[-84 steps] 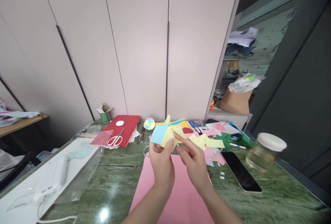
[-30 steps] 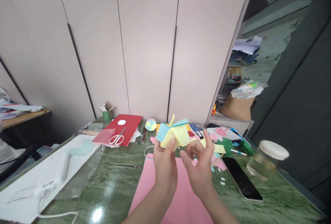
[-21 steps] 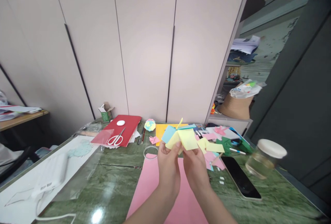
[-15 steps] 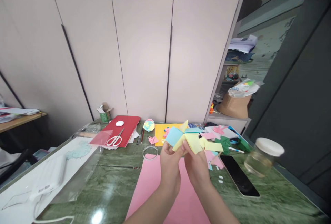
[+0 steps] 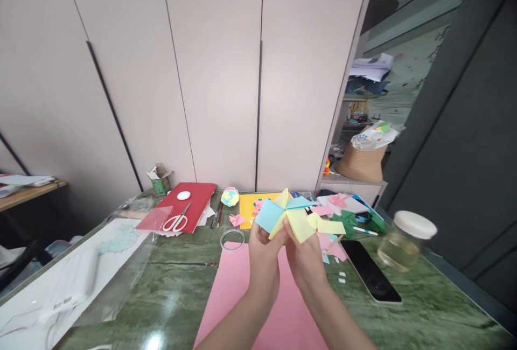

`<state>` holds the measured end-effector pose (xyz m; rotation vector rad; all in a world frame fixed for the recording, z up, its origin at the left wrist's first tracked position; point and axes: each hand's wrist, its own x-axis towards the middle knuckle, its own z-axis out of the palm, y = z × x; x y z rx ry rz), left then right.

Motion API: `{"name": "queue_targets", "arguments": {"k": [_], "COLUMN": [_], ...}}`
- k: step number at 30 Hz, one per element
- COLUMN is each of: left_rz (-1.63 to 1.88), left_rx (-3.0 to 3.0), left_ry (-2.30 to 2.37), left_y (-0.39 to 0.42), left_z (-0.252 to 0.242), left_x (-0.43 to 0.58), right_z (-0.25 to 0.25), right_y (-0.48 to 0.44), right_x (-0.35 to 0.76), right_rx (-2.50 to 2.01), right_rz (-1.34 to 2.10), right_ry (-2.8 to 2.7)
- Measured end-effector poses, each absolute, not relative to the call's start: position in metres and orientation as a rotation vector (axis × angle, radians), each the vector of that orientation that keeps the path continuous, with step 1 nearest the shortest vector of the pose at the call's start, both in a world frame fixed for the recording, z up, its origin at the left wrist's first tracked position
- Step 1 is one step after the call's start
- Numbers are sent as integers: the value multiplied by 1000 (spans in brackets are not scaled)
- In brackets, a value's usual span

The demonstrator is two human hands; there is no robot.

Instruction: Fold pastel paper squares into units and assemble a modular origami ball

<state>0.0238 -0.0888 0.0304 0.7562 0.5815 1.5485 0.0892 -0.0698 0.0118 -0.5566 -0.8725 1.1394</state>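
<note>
Between my two hands is a folded paper origami piece [image 5: 299,222] with pale yellow and light blue flaps spread out like a star. My left hand [image 5: 264,253] pinches its lower left side, under a blue flap. My right hand [image 5: 305,256] pinches the lower middle, thumb close to the left one; some fingers are hidden behind the paper. Both hands hover over a pink sheet [image 5: 232,285] lying on the green table. A yellow paper strip [image 5: 332,227] shows just right of the origami piece.
A roll of clear tape [image 5: 232,239] lies left of my hands, with white scissors [image 5: 176,223] on a red folder [image 5: 197,199] beyond. To the right are a black phone [image 5: 370,272], a lidded jar [image 5: 407,242], pink scraps [image 5: 335,247] and green folded paper [image 5: 346,223].
The whole view has shifted slightly, so objects appear a little further left. Both hands keep the same grip on the origami piece, which looks nearly unchanged.
</note>
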Motion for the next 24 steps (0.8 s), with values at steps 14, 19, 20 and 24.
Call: {"name": "queue_targets", "arguments": {"k": [14, 19, 20, 24], "left_rz": [1638, 1638, 1630, 1622], "left_rx": [705, 693, 693, 717], "left_ry": [592, 592, 593, 584], "left_y": [-89, -93, -93, -92], "left_z": [28, 31, 33, 33], "left_x": [24, 23, 23, 23], "right_z": [7, 7, 8, 10], "right_y": [-67, -66, -67, -69], "right_x": [87, 89, 90, 90], "right_rx": [-583, -626, -635, -637], "right_rz": [1186, 1111, 1098, 1092], "right_ry": [-876, -920, -927, -920]}}
